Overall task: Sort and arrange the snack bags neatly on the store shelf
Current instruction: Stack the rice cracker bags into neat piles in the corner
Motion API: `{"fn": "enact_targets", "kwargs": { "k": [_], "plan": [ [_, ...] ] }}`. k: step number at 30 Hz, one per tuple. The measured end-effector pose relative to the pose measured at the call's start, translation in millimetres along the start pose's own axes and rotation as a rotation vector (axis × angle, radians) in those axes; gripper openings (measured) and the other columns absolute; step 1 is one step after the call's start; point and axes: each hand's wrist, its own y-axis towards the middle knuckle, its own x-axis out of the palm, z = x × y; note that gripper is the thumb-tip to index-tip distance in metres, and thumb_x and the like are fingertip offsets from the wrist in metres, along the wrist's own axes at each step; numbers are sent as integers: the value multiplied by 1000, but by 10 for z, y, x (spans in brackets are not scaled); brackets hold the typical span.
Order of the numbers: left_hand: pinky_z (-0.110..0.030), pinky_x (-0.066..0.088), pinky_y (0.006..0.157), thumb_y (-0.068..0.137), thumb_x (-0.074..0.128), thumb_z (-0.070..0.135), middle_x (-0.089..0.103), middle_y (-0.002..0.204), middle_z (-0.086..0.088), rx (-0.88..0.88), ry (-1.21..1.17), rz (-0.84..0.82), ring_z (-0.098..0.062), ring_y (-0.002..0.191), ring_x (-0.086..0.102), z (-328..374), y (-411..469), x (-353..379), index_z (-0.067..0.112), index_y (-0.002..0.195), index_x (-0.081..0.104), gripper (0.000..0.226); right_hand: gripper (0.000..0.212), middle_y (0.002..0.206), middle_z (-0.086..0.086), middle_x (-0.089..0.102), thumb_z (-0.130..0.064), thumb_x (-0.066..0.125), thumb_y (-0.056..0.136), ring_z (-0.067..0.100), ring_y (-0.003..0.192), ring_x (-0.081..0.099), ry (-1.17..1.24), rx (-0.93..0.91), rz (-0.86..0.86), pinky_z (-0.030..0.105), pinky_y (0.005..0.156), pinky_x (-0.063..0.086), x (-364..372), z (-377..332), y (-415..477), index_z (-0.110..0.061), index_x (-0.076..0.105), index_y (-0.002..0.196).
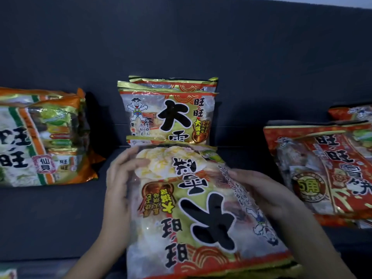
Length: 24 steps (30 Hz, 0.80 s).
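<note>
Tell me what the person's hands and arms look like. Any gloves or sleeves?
No gloves. The left hand and right hand are both bare, with no rings or watch showing. The forearms are bare too; no sleeve shows in the picture.

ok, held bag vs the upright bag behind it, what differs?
Pose: held bag lies face up, print upside down in view; upright bag stands, print right way up. Grip: held bag is gripped at its sides by left hand and right hand; upright bag is untouched, fronting a row. Shared: same green-gold design.
</note>
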Motion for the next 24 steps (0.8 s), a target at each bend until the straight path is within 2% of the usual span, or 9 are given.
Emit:
{"fn": "enact_targets", "kwargs": {
  "k": [2,5,10,12,15,17,19,21,24],
  "plan": [
    [-24,42,103,81,47,-30,48,122,2,-44,113,16,-2,122,48,-232,93,-138,62,101,58,95,82,98,24,69,-28,96,31,30,76,69,-23,4,-5,34,66,58,52,6,85,0,68,102],
    [-2,39,90,76,51,-28,51,118,6,-32,53,14,18,109,50,-353,245,-171,58,106,57,91,81,101,23,69,-26,93,43,28,76,70,16,-1,41,34,65,59,160,-24,178,0,62,114],
    [6,31,89,83,59,-8,47,113,5,-316,-250,-57,26,111,42,-268,322,-60,60,111,55,74,34,84,16,71,-11,67,71,22,64,70,14,-27,44,28,52,56,210,-58,235,-4,62,104],
    [4,30,92,91,59,24,46,118,4,-373,-429,-64,21,118,40,-292,293,-96,54,118,53,41,42,90,18,71,-11,76,69,24,69,70,5,-25,38,29,54,56,182,-46,274,-4,62,108],
    [1,44,69,88,52,-6,49,108,1,-444,-373,129,-2,106,56,-263,348,-84,18,95,58,26,75,110,23,66,-24,86,52,31,83,69,-8,-15,24,35,69,58,147,-24,337,-3,60,119],
    [-1,44,55,83,54,-2,55,111,-6,-528,-306,36,1,78,60,-130,395,-100,24,93,56,28,84,110,23,67,-30,90,45,32,87,69,-34,-17,54,37,71,59,170,-56,358,-5,60,119],
    [4,40,63,82,57,2,52,129,-12,-669,-314,23,11,73,57,-54,456,-100,37,83,61,35,90,102,17,71,-44,92,37,26,85,71,-69,-16,132,33,72,58,194,-110,385,-8,63,114],
    [6,37,57,89,53,-3,66,111,8,-676,-179,11,24,61,54,-11,364,-163,35,76,57,40,81,112,12,68,-61,82,51,22,94,70,-77,-41,164,35,85,55,233,-120,346,-15,64,116],
    [1,42,57,78,76,12,66,68,31,-513,-115,-25,19,65,60,108,30,-248,33,67,71,24,50,92,14,70,-50,48,84,21,73,71,156,-142,193,28,63,57,363,-57,425,-8,60,111]
  ]
}}
